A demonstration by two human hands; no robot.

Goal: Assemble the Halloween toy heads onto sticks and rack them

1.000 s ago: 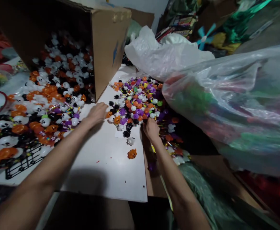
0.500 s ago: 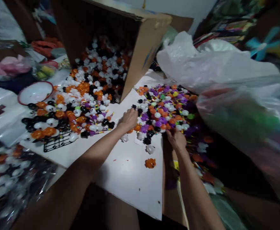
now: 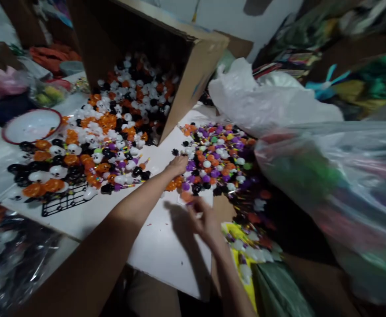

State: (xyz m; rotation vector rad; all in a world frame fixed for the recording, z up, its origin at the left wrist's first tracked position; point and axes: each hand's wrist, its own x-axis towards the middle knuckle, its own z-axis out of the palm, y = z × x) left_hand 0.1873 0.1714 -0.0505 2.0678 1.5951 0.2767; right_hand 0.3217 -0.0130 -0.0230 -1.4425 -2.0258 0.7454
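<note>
Two heaps of small plastic Halloween toys cover the white bench (image 3: 166, 251). The larger heap (image 3: 107, 132) spills from the mouth of a cardboard box (image 3: 201, 75) lying on its side and spreads toward the near left. It is mostly white ghosts, orange pumpkins and black pieces. The smaller heap (image 3: 215, 158) lies to the right of the box, a mix of purple, orange, white and black pieces that runs past the bench's right edge.

The left hand (image 3: 178, 165) rests palm down at the near edge of the smaller heap, its fingers lightly curled and touching orange pieces. I cannot tell whether it has hold of anything. The right hand (image 3: 206, 222) is just below that heap, well clear of the left, over bare bench. Its fingers (image 3: 193, 204) are drawn together in a pinch beside an orange piece, and blur hides whether anything is between them.

A black wire rack (image 3: 65, 200) lies under the near edge of the larger heap, with a red-rimmed white bowl (image 3: 32, 125) beyond it. On the right, a bulging clear plastic bag (image 3: 311, 185) sits in front of a white plastic bag (image 3: 262, 97). More toys lie on a yellow sheet (image 3: 242, 268), beside a green cloth (image 3: 278, 290).
</note>
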